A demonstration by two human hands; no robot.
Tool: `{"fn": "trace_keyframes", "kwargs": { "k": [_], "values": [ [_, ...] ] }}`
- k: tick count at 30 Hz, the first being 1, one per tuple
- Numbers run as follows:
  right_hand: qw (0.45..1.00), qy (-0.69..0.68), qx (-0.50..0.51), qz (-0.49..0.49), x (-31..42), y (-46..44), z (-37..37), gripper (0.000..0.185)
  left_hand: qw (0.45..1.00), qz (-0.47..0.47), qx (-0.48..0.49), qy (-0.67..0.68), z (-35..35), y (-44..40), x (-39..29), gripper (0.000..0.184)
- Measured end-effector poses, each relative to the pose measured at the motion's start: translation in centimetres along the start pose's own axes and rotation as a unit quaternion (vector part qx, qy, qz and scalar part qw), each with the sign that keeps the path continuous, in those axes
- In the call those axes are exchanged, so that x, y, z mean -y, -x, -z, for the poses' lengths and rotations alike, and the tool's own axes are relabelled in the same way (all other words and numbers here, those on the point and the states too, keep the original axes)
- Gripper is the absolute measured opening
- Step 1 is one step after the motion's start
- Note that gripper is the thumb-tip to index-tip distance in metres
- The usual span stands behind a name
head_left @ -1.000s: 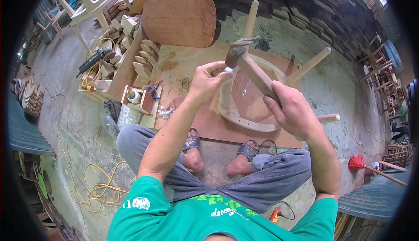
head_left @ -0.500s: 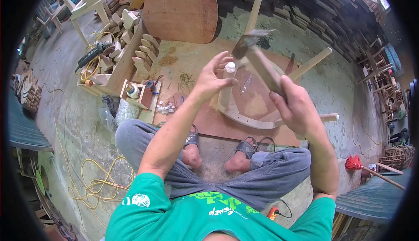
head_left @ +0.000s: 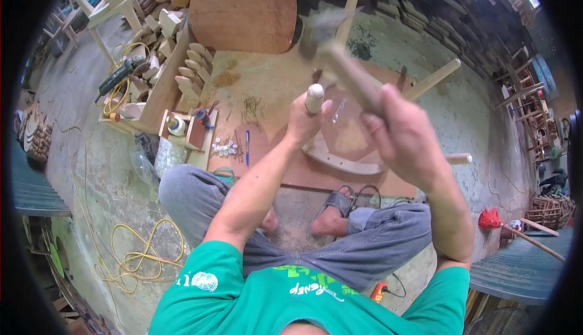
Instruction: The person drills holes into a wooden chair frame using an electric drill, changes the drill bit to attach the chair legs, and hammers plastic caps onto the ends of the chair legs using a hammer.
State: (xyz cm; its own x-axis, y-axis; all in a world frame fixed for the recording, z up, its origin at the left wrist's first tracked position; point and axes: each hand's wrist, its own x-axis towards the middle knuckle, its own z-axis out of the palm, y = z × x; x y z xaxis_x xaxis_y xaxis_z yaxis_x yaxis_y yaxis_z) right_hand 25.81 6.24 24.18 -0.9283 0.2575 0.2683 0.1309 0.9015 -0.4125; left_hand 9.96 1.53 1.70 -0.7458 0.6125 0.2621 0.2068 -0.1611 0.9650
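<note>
A round wooden frame [head_left: 340, 164] with several legs sticking up lies on a brown board. My left hand [head_left: 305, 119] is wrapped round the nearest leg [head_left: 314, 99], just below its tip, where a white cap shows. My right hand [head_left: 404, 135] grips the wooden handle of a hammer [head_left: 355, 79]. The hammer's head is blurred and raised above and beyond the capped leg, apart from it. Small white caps [head_left: 225, 147] lie on the board to the left, beside a blue pen [head_left: 247, 147].
At the left stand a wooden box [head_left: 163, 95] of cut pieces, an angle grinder [head_left: 121, 77] and a small tray with a glue bottle [head_left: 176, 125]. Green scissors [head_left: 224, 175] lie by my knee. A yellow cord [head_left: 146, 255] is coiled on the floor. Another leg [head_left: 434, 80] slants rightward.
My left hand has gone from loosely open beside the capped tip to wrapped round the leg below it. The hammer head has swung up and away, leftward. The view has shifted slightly.
</note>
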Motion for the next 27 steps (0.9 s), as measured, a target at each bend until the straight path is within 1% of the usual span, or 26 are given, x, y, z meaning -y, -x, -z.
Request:
{"fn": "trace_keyframes", "kwargs": {
  "k": [2,3,5,7,8,9,11,12,15,16,18,19,21,23,24,25,26,27],
  "values": [
    [0.994,-0.064,-0.085,-0.026,2.2,0.7,1.2,0.018,1.000,-0.013,-0.012,0.002,-0.1,0.0,0.2,0.021],
    [0.993,-0.058,-0.100,-0.013,1.5,1.4,0.6,0.018,1.000,-0.022,-0.019,0.004,-0.2,-0.1,0.2,0.024],
    [0.991,-0.044,-0.129,0.013,0.3,2.6,-0.6,0.019,0.999,-0.033,-0.020,0.002,-0.2,-0.1,0.3,0.024],
    [0.999,0.041,-0.023,0.022,-1.4,2.7,-1.8,0.019,0.999,-0.031,-0.021,0.010,-0.2,-0.2,0.1,0.024],
    [0.981,0.014,0.130,-0.140,-2.2,1.7,-1.7,0.020,0.999,-0.024,-0.022,0.020,-0.2,-0.3,-0.1,0.024],
    [0.989,0.027,0.094,-0.110,-2.1,2.0,-1.3,0.020,0.999,-0.014,-0.014,0.029,-0.2,0.1,-0.2,0.024],
    [0.997,0.067,0.022,-0.022,-1.7,0.8,0.8,0.020,0.999,-0.033,-0.021,0.006,-0.1,-0.6,-0.3,0.023],
    [1.000,0.014,-0.010,-0.009,-0.9,1.1,1.3,0.020,0.999,-0.031,-0.022,-0.005,-0.1,0.0,0.0,0.023],
    [0.993,-0.031,-0.105,-0.032,-0.3,2.5,-0.5,0.020,0.999,-0.036,-0.025,-0.003,-0.2,0.1,0.1,0.022],
    [0.996,-0.024,-0.090,-0.011,-0.8,2.4,-1.2,0.021,0.999,-0.035,-0.028,0.005,-0.2,-0.1,0.1,0.022],
    [0.997,0.029,0.061,-0.048,-2.2,1.1,-0.4,0.021,0.999,-0.030,-0.030,0.017,-0.3,0.1,0.4,0.022],
    [0.987,0.053,0.131,-0.072,-2.8,1.0,-0.1,0.022,0.999,-0.035,-0.026,-0.015,-0.3,0.5,0.6,0.021],
    [0.995,0.002,0.095,-0.033,-3.0,0.3,-0.7,0.023,0.995,-0.060,-0.028,-0.075,0.0,-0.2,1.0,0.021],
    [0.998,-0.041,0.040,-0.040,-3.3,2.0,-1.5,0.025,0.987,-0.043,0.010,-0.153,0.6,-0.3,0.5,0.022],
    [0.996,-0.017,0.070,-0.042,-4.2,2.3,-1.9,0.025,0.988,0.001,0.014,-0.152,0.6,-0.3,0.8,0.024],
    [0.994,0.002,0.099,-0.050,-5.2,2.3,-2.0,0.026,0.991,-0.009,0.012,-0.133,0.4,0.0,-0.8,0.025],
    [0.995,0.005,0.077,-0.057,-5.5,2.5,-1.1,0.025,0.993,-0.035,-0.003,-0.109,0.1,-0.2,-0.1,0.026],
    [0.996,0.007,0.058,-0.064,-6.0,3.0,0.4,0.024,0.990,-0.028,-0.029,-0.135,0.1,-0.7,2.0,0.024]
  ]
}}
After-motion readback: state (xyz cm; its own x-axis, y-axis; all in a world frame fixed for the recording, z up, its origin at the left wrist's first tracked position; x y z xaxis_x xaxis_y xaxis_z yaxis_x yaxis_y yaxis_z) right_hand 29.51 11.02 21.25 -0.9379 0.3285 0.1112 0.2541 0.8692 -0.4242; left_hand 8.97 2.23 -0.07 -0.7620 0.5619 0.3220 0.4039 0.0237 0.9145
